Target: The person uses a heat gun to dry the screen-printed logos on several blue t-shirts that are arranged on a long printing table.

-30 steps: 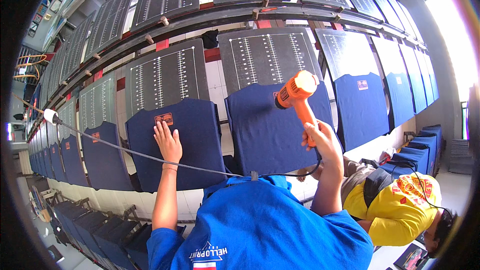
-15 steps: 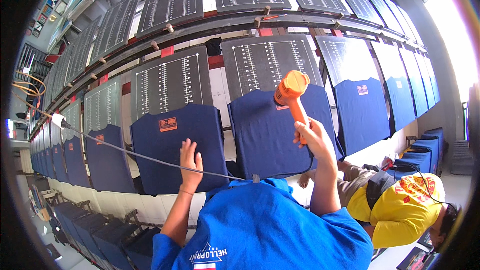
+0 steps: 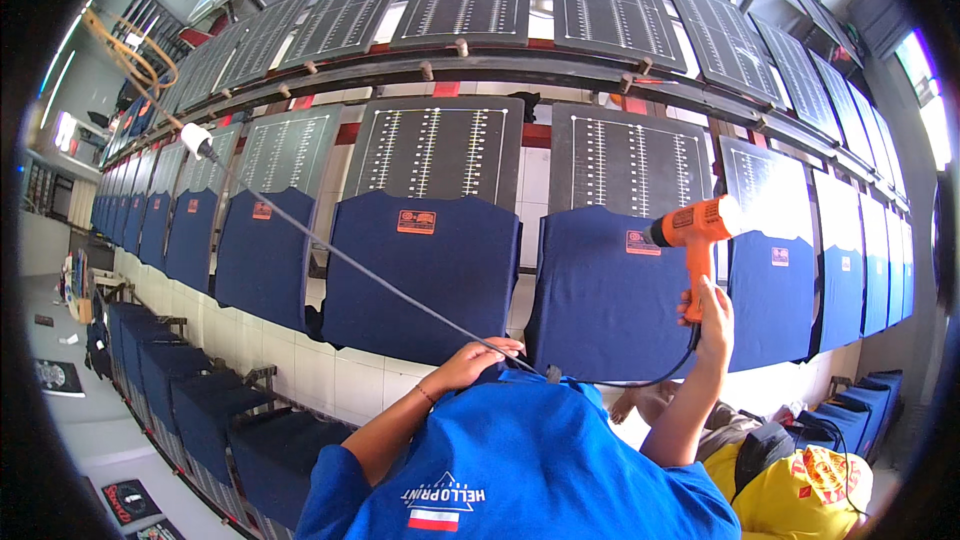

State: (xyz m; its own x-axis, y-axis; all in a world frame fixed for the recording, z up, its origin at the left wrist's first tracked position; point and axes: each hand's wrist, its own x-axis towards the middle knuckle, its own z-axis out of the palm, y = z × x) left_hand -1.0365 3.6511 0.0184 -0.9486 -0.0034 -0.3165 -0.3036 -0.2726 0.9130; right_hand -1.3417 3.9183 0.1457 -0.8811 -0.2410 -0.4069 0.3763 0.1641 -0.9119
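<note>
1. The right hand (image 3: 712,312) is clamped round the grip of an orange plastic heat gun (image 3: 692,232), held upright with its nozzle turned left at the small orange label (image 3: 643,242) near the collar of a navy blue T-shirt (image 3: 610,290) stretched flat over a board.
2. The left hand (image 3: 472,362) rests with curled fingers on the top edge of a bright blue garment (image 3: 540,460) spread low in front; whether it grips the cloth I cannot tell. The two hands are well apart.
3. A thin black power cord (image 3: 350,265) runs from a white plug connector (image 3: 198,140) at upper left, slants across the neighbouring navy T-shirt (image 3: 420,275), passes just beside the left hand and loops up to the heat gun's handle.
4. More navy shirts on boards line the row to left and right, each with a small orange rectangular label near the collar.
5. Above them hang dark rectangular screen frames (image 3: 440,150) with pale vertical rows of marks, and a second tier above a dark rail (image 3: 480,65).
6. A yellow garment with a red print (image 3: 810,485) lies at lower right.
7. The bright blue garment carries a white print and a small white-and-red flag patch (image 3: 434,520).
</note>
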